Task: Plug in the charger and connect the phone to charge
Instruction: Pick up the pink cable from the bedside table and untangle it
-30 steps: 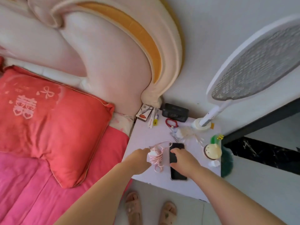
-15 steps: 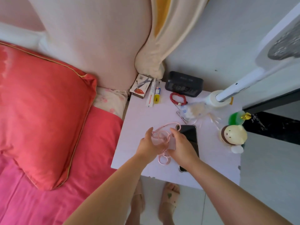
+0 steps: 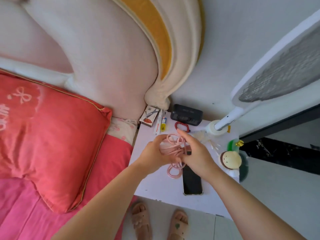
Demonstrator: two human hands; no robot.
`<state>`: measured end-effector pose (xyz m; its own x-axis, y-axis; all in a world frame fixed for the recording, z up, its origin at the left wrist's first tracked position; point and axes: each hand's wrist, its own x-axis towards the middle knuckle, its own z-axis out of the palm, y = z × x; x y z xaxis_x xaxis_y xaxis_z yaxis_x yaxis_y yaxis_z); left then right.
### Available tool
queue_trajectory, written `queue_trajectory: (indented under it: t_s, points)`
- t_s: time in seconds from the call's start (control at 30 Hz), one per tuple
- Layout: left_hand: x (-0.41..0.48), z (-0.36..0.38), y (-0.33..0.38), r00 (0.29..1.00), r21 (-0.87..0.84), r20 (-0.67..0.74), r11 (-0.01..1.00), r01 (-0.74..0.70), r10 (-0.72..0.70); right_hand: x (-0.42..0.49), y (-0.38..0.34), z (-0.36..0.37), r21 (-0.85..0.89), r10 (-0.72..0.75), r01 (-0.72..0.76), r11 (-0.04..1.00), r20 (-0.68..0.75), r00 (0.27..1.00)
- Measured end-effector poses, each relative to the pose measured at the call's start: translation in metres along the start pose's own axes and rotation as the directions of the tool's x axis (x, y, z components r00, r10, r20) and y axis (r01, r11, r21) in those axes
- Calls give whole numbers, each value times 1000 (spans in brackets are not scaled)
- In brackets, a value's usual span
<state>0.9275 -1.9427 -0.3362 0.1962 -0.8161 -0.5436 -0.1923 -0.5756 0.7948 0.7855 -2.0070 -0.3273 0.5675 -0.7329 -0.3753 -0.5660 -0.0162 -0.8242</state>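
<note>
A tangled pink charger cable [image 3: 174, 149] hangs between my two hands above the white bedside table [image 3: 149, 181], with loops drooping to the tabletop. My left hand [image 3: 155, 153] grips the bundle from the left; the white charger plug is mostly hidden in it. My right hand [image 3: 194, 153] holds the cable's right side, fingers partly extended. The black phone [image 3: 192, 182] lies screen up on the table below my right hand, its top end covered by my hand.
At the table's back stand a black clock [image 3: 186, 114], a red bracelet [image 3: 181, 125], small boxes and tubes [image 3: 155, 118] and an electric swatter base [image 3: 216, 129]. A round toy [image 3: 230, 159] sits at the right edge. The bed and red pillow [image 3: 46, 141] lie left.
Both hands have lifted the cable bundle off the table and moved it toward the back. The right hand left the phone and took hold of the cable.
</note>
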Motion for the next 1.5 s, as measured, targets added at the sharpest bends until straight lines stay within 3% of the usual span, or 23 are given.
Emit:
queue_trajectory:
  t_s: [0.13,0.23,0.5,0.77,0.87,1.0,1.2,1.5]
  points:
    - [-30,-29,68,981,78,18,978,-193,192,-16,-68,-43,15,-111,112,994,-73,991]
    - [-55,-51,114,955,114,-111,958,-263,276,-33,-118,-77,43,-196,202,979,-116,974]
    - [-118,-86,211,880,-180,-294,882,-435,374,-79,-218,-143,218,-319,415,883,-368,873]
    - [-159,-84,255,874,-610,-109,662,-436,474,-107,-263,-159,145,-451,541,829,-399,799]
    - [-168,-84,263,878,-586,-99,685,-432,469,-113,-268,-162,125,-472,561,818,-412,780]
    - [-175,-85,271,868,-498,-271,711,-496,416,-120,-274,-167,94,-496,588,803,-440,749]
    - [-184,-84,279,774,-448,-453,638,-627,443,-128,-275,-173,198,-479,594,780,-422,770]
    - [-189,-81,288,718,-452,-477,559,-695,508,-131,-271,-166,273,-393,451,850,-242,887]
